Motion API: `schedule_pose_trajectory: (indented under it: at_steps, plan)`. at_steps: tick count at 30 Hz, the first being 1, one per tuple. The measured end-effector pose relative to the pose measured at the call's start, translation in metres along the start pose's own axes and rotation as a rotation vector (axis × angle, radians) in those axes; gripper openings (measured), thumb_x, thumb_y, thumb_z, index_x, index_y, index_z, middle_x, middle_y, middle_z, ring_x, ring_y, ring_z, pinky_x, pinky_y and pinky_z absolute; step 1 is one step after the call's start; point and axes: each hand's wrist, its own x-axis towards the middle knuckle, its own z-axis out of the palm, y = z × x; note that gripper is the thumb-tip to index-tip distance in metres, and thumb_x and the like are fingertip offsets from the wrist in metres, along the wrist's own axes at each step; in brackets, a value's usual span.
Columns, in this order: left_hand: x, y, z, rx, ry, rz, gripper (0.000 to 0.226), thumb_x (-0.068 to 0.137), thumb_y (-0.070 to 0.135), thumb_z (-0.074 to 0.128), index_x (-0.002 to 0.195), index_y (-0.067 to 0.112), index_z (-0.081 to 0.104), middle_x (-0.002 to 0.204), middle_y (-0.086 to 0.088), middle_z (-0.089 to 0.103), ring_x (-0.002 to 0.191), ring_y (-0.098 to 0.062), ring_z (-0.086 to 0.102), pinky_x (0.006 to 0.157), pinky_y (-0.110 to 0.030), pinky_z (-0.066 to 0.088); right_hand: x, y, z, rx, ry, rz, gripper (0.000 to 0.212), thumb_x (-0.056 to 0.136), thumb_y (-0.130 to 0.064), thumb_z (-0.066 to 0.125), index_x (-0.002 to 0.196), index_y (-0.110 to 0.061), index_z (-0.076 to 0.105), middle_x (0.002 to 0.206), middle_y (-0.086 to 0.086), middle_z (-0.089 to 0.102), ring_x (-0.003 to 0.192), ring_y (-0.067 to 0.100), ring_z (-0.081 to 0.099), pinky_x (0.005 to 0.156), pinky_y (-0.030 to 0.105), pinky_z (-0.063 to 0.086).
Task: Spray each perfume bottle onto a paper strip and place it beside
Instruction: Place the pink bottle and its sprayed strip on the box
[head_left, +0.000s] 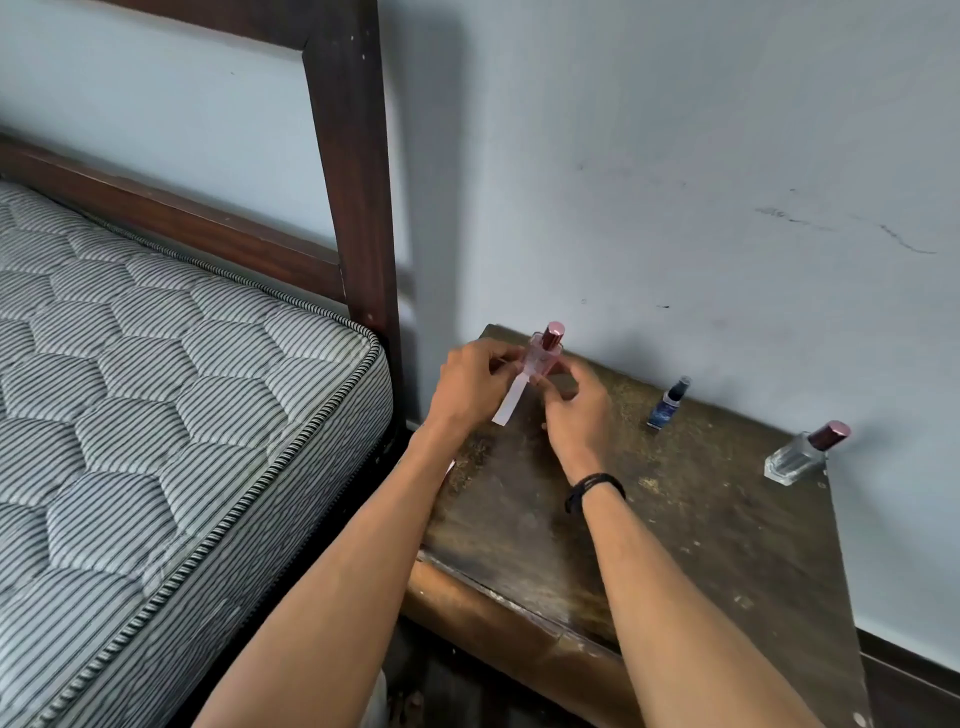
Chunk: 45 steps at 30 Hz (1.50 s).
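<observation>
A pink perfume bottle (545, 356) with a rose cap stands upright at the table's back left corner. My left hand (475, 387) pinches the top of a white paper strip (508, 404), which hangs down just in front of the bottle. Fingers and thumb of my right hand (574, 413) curl round the bottle's base. Further right, a small blue spray bottle (669, 404) stands by the wall. A clear bottle (802, 454) with a dark rose cap stands at the back right corner. No strip shows beside either of those two.
The worn wooden table (691, 530) sits against a pale wall. A striped mattress (156, 395) in a dark wooden bed frame (358, 197) lies close on the left. Another scrap of paper shows under my left forearm at the table's left edge.
</observation>
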Motion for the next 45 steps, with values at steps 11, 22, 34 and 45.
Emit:
schedule_pose_trajectory:
  at_steps: [11,22,34,45]
  plan:
    - [0.032,-0.02,-0.001,0.034,-0.124,0.017,0.037,0.093,0.004,0.054,0.116,0.023,0.075,0.116,0.003,0.073,0.106,-0.02,0.065,0.096,-0.036,0.053,0.028,0.007,0.026,-0.04,0.038,0.015,0.031,0.09,-0.036,0.076,0.12,-0.027,0.073,0.118,-0.007,0.072,0.111,0.017,0.064,0.094,0.041,0.054]
    - [0.032,-0.024,0.005,-0.015,-0.147,0.016,0.039,0.094,-0.001,0.052,0.123,0.016,0.071,0.121,-0.004,0.072,0.112,-0.022,0.064,0.101,-0.035,0.05,0.027,0.008,0.024,-0.156,0.041,0.002,0.029,0.094,-0.038,0.072,0.122,-0.029,0.071,0.12,-0.007,0.072,0.109,0.019,0.065,0.081,0.032,0.05]
    - [0.032,-0.035,0.008,-0.064,-0.151,0.013,0.043,0.09,-0.004,0.053,0.125,0.016,0.07,0.124,-0.001,0.071,0.112,-0.016,0.066,0.104,-0.03,0.048,0.025,0.006,0.025,-0.189,0.036,-0.003,0.028,0.093,-0.039,0.073,0.119,-0.029,0.071,0.114,-0.01,0.073,0.104,0.018,0.065,0.076,0.028,0.042]
    - [0.032,-0.039,0.01,-0.082,-0.16,0.019,0.041,0.092,-0.003,0.055,0.125,0.015,0.07,0.125,-0.001,0.071,0.114,-0.016,0.065,0.104,-0.03,0.048,0.025,0.007,0.024,-0.227,0.025,0.012,0.024,0.094,-0.037,0.072,0.117,-0.031,0.07,0.113,-0.012,0.072,0.098,0.019,0.067,0.074,0.029,0.042]
